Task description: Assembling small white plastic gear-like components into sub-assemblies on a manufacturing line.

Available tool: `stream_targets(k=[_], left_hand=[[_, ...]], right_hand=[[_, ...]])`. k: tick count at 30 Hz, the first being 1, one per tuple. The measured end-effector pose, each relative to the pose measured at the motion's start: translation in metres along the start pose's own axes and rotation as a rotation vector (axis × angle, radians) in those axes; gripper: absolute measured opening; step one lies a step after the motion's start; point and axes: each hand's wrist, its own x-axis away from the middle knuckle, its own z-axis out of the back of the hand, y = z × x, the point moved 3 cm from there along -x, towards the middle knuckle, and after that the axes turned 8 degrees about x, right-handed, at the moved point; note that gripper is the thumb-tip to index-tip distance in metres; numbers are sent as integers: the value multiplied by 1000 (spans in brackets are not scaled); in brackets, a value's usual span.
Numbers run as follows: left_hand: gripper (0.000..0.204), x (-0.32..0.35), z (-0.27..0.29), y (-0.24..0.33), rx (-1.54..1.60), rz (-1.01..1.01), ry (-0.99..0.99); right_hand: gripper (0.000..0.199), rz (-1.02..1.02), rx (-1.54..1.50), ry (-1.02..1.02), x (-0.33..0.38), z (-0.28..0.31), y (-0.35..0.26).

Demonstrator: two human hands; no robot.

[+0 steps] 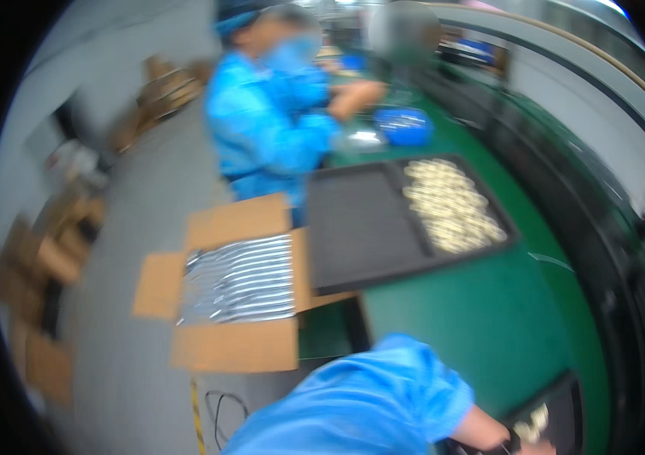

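My left arm, in a blue sleeve, stretches from the lower edge toward the lower right. My left hand (538,447) is at the very bottom of the picture, with a dark band around its wrist. Its fingers are cut off by the edge and blurred. Right beside it lie several small cream-coloured pieces (532,425) in a black tray (567,398); whether the fingers hold any of them I cannot make out. My right hand is out of the picture.
A larger black tray (364,220) on the green table (482,303) has many cream pieces (455,205) in its right compartment. Left of it, an open cardboard box (235,345) holds silvery packs (243,279). Beyond, a co-worker in blue (262,121) works near a blue bowl (404,127).
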Motion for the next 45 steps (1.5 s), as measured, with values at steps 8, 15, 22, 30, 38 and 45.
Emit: stream_targets(k=[8, 15, 22, 30, 38, 45], left_hand=[[17, -5, 13, 48, 306, 329, 85], [25, 13, 20, 34, 494, 488, 11], [22, 7, 16, 31, 630, 541, -24], [26, 1, 20, 51, 541, 579, 32], [26, 1, 19, 56, 493, 545, 28], [24, 2, 19, 55, 467, 555, 30]], right_hand=[[32, 34, -294, 44, 23, -2, 44], [39, 30, -361, -34, 29, -21, 32], [33, -89, -591, -19, 37, -22, 47], [38, -619, -1823, -43, 37, -43, 74], [40, -591, -1924, -48, 39, -44, 76], [35, -637, -1833, -40, 41, -43, 73]])
